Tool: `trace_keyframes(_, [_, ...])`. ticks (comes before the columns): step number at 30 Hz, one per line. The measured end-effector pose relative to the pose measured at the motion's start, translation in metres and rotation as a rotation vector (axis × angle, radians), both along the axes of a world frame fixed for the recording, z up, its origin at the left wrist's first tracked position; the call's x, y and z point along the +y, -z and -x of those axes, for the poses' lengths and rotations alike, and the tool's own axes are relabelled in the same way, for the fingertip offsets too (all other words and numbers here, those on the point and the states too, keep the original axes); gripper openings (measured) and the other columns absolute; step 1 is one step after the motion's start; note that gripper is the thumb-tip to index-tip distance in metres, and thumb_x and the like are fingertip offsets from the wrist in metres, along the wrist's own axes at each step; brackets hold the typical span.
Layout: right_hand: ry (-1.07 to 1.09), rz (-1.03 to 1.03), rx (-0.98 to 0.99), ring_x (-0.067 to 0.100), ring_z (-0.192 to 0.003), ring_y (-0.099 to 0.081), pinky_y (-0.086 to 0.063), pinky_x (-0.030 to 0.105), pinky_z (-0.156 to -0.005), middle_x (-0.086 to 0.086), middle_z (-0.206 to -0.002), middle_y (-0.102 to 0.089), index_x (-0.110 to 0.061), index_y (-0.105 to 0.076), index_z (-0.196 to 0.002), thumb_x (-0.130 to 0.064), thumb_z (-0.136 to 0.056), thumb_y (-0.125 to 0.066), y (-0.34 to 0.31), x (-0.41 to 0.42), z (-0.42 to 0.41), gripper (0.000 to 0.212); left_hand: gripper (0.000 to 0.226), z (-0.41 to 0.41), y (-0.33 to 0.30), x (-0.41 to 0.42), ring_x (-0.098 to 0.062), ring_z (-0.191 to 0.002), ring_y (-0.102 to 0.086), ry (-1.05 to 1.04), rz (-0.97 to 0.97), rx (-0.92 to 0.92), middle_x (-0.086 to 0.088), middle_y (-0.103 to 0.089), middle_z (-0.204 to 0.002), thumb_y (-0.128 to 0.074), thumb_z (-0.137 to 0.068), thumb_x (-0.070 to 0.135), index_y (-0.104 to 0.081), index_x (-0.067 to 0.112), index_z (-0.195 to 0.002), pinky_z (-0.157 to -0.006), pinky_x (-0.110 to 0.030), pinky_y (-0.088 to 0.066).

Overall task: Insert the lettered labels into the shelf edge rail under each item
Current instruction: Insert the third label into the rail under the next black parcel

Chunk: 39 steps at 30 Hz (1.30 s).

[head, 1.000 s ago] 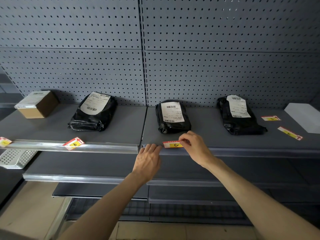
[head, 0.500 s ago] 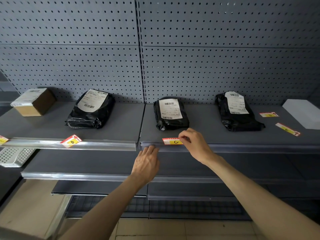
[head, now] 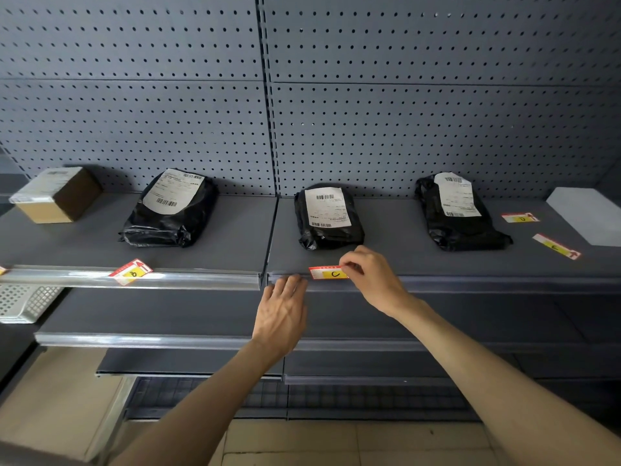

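At the shelf's front rail [head: 470, 283], directly below the middle parcel [head: 327, 215], label C [head: 328, 273] is pinched by the right hand [head: 374, 280]. At nine o'clock, the left hand's [head: 282, 314] open fingers are pressed to the rail.

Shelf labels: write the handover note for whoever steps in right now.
Right hand: pinching the C label at the rail, below the middle black parcel.
Left hand: open, fingertips at the rail left of C.
Done or partly done: B label sits crooked at its rail, under the left black parcel.
Left: seat C, straighten B, then place the D label and E label, both loose on the shelf.
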State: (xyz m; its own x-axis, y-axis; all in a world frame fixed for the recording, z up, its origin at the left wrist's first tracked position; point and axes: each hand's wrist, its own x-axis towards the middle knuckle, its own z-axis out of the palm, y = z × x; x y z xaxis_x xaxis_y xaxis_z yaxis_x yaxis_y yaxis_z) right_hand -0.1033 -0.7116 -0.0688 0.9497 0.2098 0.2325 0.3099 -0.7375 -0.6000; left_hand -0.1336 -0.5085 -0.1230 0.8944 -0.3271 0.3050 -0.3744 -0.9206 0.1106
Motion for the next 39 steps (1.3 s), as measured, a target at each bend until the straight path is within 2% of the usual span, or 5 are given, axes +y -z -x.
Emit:
trace_keyframes(14, [-0.031,0.007,-0.019,0.01,-0.072,-0.053,-0.043,0.026,-0.064,-0.003,-0.087,-0.054,-0.016,-0.068,-0.09,-0.013,-0.094,-0.057,-0.001,0.0,-0.005,0.012,0.025,-0.007,-0.007,-0.006,-0.025,-0.098,-0.053,-0.039,0.042,-0.007,-0.004,-0.058,-0.113,-0.046,-0.087,0.017,-0.062,0.013,-0.106,-0.086,-0.039,-0.045])
trace_keyframes(18, [-0.039,0.015,-0.028,0.012,-0.073,-0.054,-0.046,0.032,-0.066,-0.003,-0.087,-0.054,-0.017,-0.067,-0.092,-0.014,-0.095,-0.055,-0.002,0.002,-0.006,0.012,0.017,-0.006,-0.008,-0.005,-0.025,-0.094,-0.054,-0.034,0.09,0.007,-0.005,-0.059,-0.106,-0.048,-0.085,0.013,-0.062,0.012,-0.096,-0.083,-0.039,-0.046])
trace_keyframes(23, [-0.042,0.043,-0.022,0.016,-0.072,-0.054,-0.048,0.039,-0.066,-0.002,-0.088,-0.053,-0.017,-0.067,-0.092,-0.016,-0.096,-0.054,0.0,0.004,-0.006,0.013,0.029,-0.009,-0.015,-0.002,-0.025,-0.094,-0.054,0.008,0.095,-0.001,-0.003,-0.06,-0.108,-0.048,-0.083,0.013,-0.061,0.014,-0.11,-0.083,-0.038,-0.046])
trace_keyframes(32, [-0.042,0.093,-0.054,0.02,-0.076,-0.054,-0.047,0.039,-0.067,0.003,-0.09,-0.052,-0.012,-0.066,-0.095,-0.017,-0.098,-0.05,-0.007,0.01,-0.006,0.017,0.021,-0.004,-0.011,0.0,-0.024,-0.093,-0.057,0.029,0.151,-0.011,-0.004,-0.063,-0.104,-0.05,-0.085,0.009,-0.066,0.011,-0.099,-0.083,-0.036,-0.047])
trace_keyframes(39, [-0.092,0.332,-0.049,0.025,-0.069,-0.056,-0.048,0.04,-0.06,0.005,-0.095,-0.051,-0.008,-0.066,-0.1,-0.013,-0.099,-0.047,-0.004,0.013,-0.006,0.02,0.021,-0.002,-0.013,0.001,-0.024,-0.092,-0.058,0.042,0.158,-0.009,-0.004,-0.064,-0.1,-0.05,-0.083,0.008,-0.065,0.011,-0.097,-0.082,-0.037,-0.048])
